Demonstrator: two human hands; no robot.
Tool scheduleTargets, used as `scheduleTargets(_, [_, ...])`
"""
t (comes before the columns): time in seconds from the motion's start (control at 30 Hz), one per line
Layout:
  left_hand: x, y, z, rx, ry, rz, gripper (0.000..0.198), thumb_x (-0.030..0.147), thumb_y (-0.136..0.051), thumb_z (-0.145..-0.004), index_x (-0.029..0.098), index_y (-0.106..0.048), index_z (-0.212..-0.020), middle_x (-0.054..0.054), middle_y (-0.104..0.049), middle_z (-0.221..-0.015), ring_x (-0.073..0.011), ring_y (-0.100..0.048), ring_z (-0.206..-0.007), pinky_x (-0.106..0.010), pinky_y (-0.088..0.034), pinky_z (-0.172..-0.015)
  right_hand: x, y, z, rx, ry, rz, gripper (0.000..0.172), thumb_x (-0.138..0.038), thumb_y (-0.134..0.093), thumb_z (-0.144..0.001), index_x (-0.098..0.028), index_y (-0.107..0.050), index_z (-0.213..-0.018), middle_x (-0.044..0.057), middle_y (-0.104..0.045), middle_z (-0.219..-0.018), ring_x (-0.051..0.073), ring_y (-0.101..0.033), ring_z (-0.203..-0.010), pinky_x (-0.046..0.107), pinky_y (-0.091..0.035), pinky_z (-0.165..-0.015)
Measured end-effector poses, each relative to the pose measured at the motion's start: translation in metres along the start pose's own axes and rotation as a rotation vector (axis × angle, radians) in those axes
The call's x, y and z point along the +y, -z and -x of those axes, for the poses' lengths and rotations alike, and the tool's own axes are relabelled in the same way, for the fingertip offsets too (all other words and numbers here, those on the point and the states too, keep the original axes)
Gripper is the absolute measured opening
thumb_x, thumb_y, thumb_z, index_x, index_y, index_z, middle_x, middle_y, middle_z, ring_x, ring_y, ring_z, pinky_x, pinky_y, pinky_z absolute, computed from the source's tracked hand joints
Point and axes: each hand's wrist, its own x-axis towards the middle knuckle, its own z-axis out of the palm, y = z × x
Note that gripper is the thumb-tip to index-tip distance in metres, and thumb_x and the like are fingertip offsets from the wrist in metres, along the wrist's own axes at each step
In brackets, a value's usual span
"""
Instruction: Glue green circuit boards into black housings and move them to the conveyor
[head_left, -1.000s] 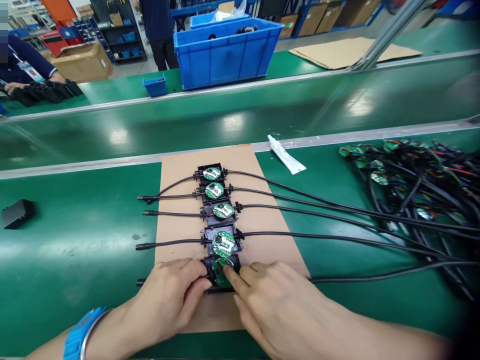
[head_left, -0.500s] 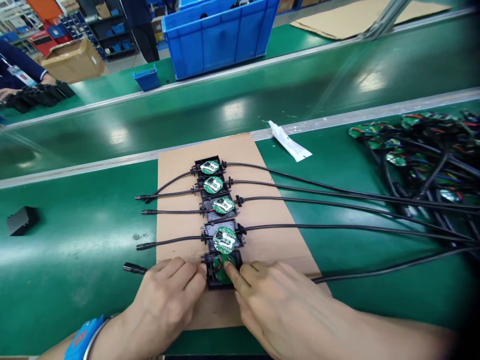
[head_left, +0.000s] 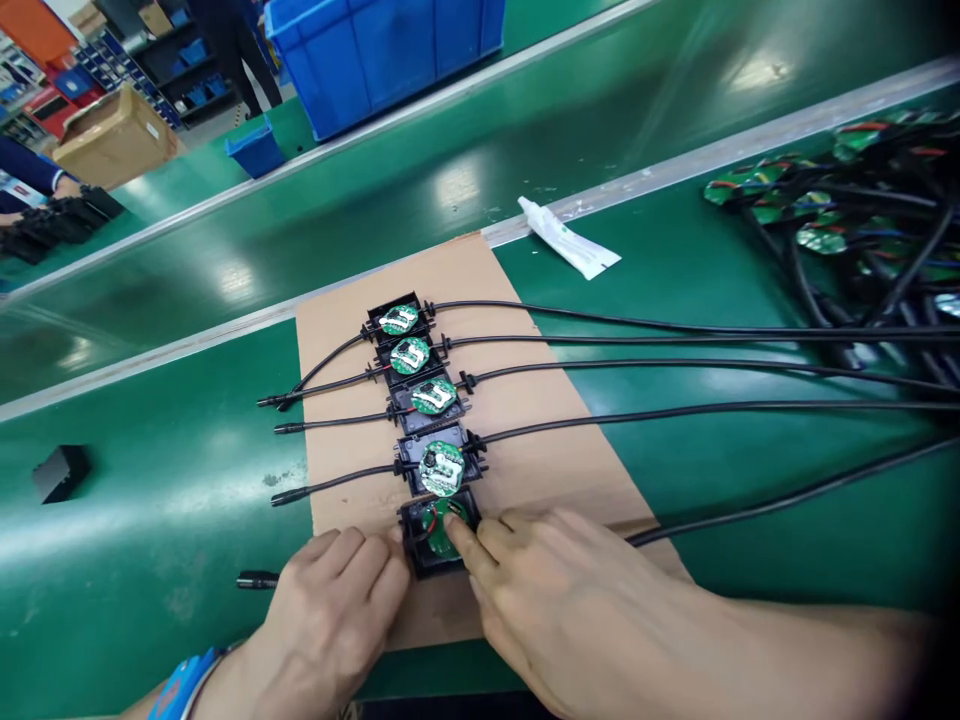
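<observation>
A column of black plastic cases (head_left: pixel 412 448) lies on a cardboard sheet (head_left: pixel 345 340), each holding a round green circuit board (head_left: pixel 442 468) with black cables leaving both sides. At the nearest case (head_left: pixel 442 568), my left hand (head_left: pixel 337 600) is closed at the left edge, over a cable whose plug (head_left: pixel 256 580) sticks out beyond it. My right hand (head_left: pixel 547 580) rests at the right edge, its index fingertip on the nearest green board (head_left: pixel 439 535). Its other fingers are curled, and a black cable (head_left: pixel 720 518) runs out from beneath it. Both thumbs are mostly hidden.
A white tube (head_left: pixel 568 240) lies behind the cardboard. Tangled boards and cables (head_left: pixel 847 230) are heaped at right. A loose black case (head_left: pixel 61 473) sits at left. Across the bench stand a large blue bin (head_left: pixel 390 60), a small blue bin (head_left: pixel 256 150) and a person's hand (head_left: pixel 67 187) by black parts.
The view has shifted and tilted, so the bins and tube appear higher. Both hands stay at the nearest case, the right index finger still on its board.
</observation>
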Motion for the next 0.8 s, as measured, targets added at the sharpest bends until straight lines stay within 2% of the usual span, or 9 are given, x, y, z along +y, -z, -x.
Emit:
scheduleTargets(0.07, [0.000, -0.002, -0.002, -0.060, -0.054, -0.051, 0.028, 0.007, -0.025, -0.093, 0.015, -0.051, -0.089, -0.003, -0.058, -0.067, -0.0168, -0.052, -0.055, -0.029, -0.041, -0.050, 0.000, 0.000, -0.001, 0.016, 0.004, -0.007, 0.044, -0.023, -0.053, -0.076, -0.001, -0.064, -0.113, 0.010, -0.068, -0.072, 0.019, -0.056, -0.052, 0.034, -0.027, -0.045])
scheduleTargets(0.13, [-0.001, -0.004, -0.003, -0.120, -0.082, -0.072, 0.030, 0.005, -0.024, -0.092, 0.015, -0.051, -0.086, -0.004, -0.059, -0.070, -0.0177, -0.053, -0.057, -0.030, -0.041, -0.051, 0.000, 0.000, -0.001, 0.033, 0.001, -0.016, 0.041, -0.023, -0.054, -0.076, -0.002, -0.067, -0.109, 0.009, -0.067, -0.070, 0.019, -0.057, -0.052, 0.034, -0.027, -0.045])
scheduleTargets(0.3, [-0.008, -0.008, -0.002, -0.255, -0.069, 0.009, 0.021, 0.006, -0.036, -0.087, 0.019, -0.050, -0.079, -0.003, -0.058, -0.074, -0.0201, -0.051, -0.063, -0.033, -0.043, -0.054, -0.002, 0.002, -0.005, -0.001, -0.024, -0.007, 0.035, -0.021, -0.052, -0.077, -0.006, -0.068, -0.104, 0.007, -0.067, -0.070, 0.020, -0.058, -0.055, 0.034, -0.027, -0.046])
scheduleTargets(0.4, [-0.008, -0.003, 0.000, -0.204, 0.042, 0.043, 0.017, 0.008, -0.041, -0.085, 0.018, -0.053, -0.079, -0.004, -0.058, -0.074, -0.0213, -0.051, -0.065, -0.036, -0.045, -0.058, -0.003, 0.005, -0.007, -0.042, -0.032, -0.003, 0.033, -0.020, -0.049, -0.079, -0.008, -0.068, -0.104, 0.007, -0.067, -0.072, 0.021, -0.059, -0.059, 0.034, -0.030, -0.048])
scheduleTargets(0.5, [-0.003, 0.002, -0.001, -0.036, 0.149, 0.144, 0.014, 0.011, -0.044, -0.088, 0.016, -0.057, -0.084, -0.007, -0.060, -0.081, -0.0213, -0.054, -0.072, -0.037, -0.048, -0.064, -0.001, 0.010, -0.006, -0.113, -0.063, -0.049, 0.033, -0.021, -0.046, -0.082, -0.012, -0.066, -0.107, 0.007, -0.067, -0.077, 0.022, -0.061, -0.064, 0.033, -0.034, -0.053])
scheduleTargets(0.57, [0.003, 0.001, -0.002, 0.031, 0.113, 0.224, 0.017, 0.010, -0.045, -0.088, 0.014, -0.060, -0.097, -0.009, -0.062, -0.092, -0.0218, -0.055, -0.082, -0.037, -0.049, -0.072, 0.002, 0.017, -0.003, -0.160, -0.081, -0.119, 0.036, -0.023, -0.045, -0.085, -0.014, -0.060, -0.116, 0.007, -0.067, -0.084, 0.022, -0.062, -0.070, 0.033, -0.039, -0.059])
scheduleTargets(0.63, [0.006, -0.005, -0.003, 0.013, 0.024, 0.266, 0.027, 0.010, -0.045, -0.088, 0.012, -0.058, -0.111, -0.011, -0.062, -0.104, -0.0231, -0.056, -0.094, -0.039, -0.049, -0.082, 0.006, 0.025, -0.001, -0.206, -0.112, -0.208, 0.036, -0.023, -0.045, -0.085, -0.015, -0.054, -0.119, 0.006, -0.065, -0.087, 0.021, -0.060, -0.073, 0.032, -0.040, -0.063])
scheduleTargets(0.8, [0.007, -0.026, -0.001, -0.005, -0.079, 0.270, 0.027, 0.008, -0.043, -0.087, 0.011, -0.059, -0.109, -0.010, -0.061, -0.118, -0.0231, -0.054, -0.104, -0.040, -0.042, -0.095, 0.010, 0.039, 0.004, -0.317, -0.240, -0.288, 0.011, -0.013, -0.042, -0.083, -0.017, -0.050, -0.090, 0.004, -0.057, -0.077, 0.017, -0.051, -0.062, 0.029, -0.037, -0.058])
